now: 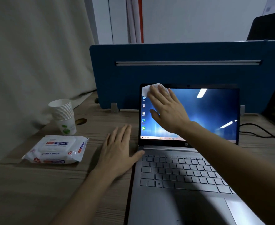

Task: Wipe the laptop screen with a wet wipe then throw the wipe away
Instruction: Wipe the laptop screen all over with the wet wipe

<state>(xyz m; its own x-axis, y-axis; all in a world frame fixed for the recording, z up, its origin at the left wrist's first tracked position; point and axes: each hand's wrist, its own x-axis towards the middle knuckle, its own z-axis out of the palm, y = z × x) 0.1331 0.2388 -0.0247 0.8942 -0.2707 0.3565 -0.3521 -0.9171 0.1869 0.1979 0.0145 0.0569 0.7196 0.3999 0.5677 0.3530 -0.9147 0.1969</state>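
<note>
A silver laptop (174,174) stands open on the wooden desk, its lit blue screen (211,114) facing me. My right hand (167,109) presses a white wet wipe (145,90) flat against the screen's top left corner; most of the wipe is hidden under my fingers. My left hand (119,150) lies flat on the desk, fingers spread, thumb touching the laptop's left edge near the hinge. It holds nothing.
A white pack of wet wipes (57,149) lies on the desk to the left. Behind it stands a stack of paper cups (63,116). A blue divider panel (182,73) rises behind the laptop. Black cables (270,137) run on the right.
</note>
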